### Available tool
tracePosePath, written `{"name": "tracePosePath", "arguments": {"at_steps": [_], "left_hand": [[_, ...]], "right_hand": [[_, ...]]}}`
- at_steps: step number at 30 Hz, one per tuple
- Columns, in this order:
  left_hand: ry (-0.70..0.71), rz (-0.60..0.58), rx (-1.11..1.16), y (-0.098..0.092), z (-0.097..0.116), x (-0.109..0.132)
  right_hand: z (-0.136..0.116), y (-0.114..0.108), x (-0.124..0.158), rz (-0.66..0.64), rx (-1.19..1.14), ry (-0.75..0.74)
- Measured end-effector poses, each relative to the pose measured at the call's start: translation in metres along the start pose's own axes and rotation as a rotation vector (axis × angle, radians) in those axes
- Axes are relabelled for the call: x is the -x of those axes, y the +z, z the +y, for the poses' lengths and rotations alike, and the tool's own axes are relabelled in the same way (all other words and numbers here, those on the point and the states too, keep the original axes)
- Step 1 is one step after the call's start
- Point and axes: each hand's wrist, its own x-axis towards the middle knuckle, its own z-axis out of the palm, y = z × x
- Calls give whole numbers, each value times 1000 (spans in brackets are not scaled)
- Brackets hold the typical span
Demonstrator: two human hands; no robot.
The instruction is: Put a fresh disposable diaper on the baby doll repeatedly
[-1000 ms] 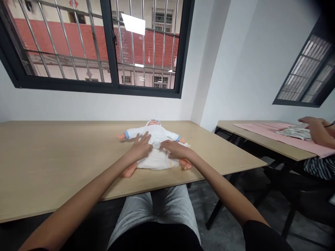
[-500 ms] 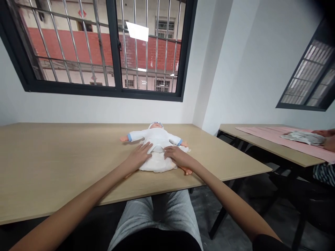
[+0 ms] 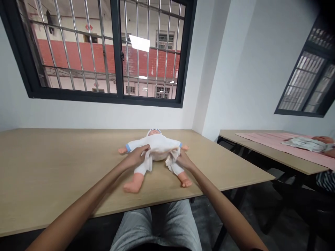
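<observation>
A baby doll (image 3: 159, 142) lies on its back on the table, head toward the wall. It wears a white outfit with blue cuffs and a printed cap (image 3: 155, 130); its bare feet point toward me. My left hand (image 3: 137, 156) is closed on white cloth (image 3: 148, 162) at one side of the doll's hips. On the other side, my right hand (image 3: 184, 160) grips a crumpled bunch of the same white cloth (image 3: 172, 161). Whether this cloth is the outfit's hem or a diaper I cannot tell. My fingertips are partly hidden in the folds.
The wooden table (image 3: 65, 167) meets the wall under a barred window (image 3: 104, 52). At the right, a second table (image 3: 251, 143) bears a pink mat (image 3: 272, 141), with another doll (image 3: 323, 139) on it and part of a person beside it.
Both hands went from resting on the white cloth spread over the doll's lower body to gripping it. The cloth is now lifted and bunched to the sides, showing both legs.
</observation>
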Motion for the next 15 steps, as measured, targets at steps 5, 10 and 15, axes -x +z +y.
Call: {"name": "tracePosePath", "arguments": {"at_steps": [5,10,15], "left_hand": [[-35,-56,88,-5,14,-20],[-200,66,223,0,-15,-39],[-175,155,164,-4,-43,-43]], "right_hand": [[-4,-6,-37,20,-332,119],[6,2,-65,55,-249,326],[26,16,-60,23,-296,297]]}}
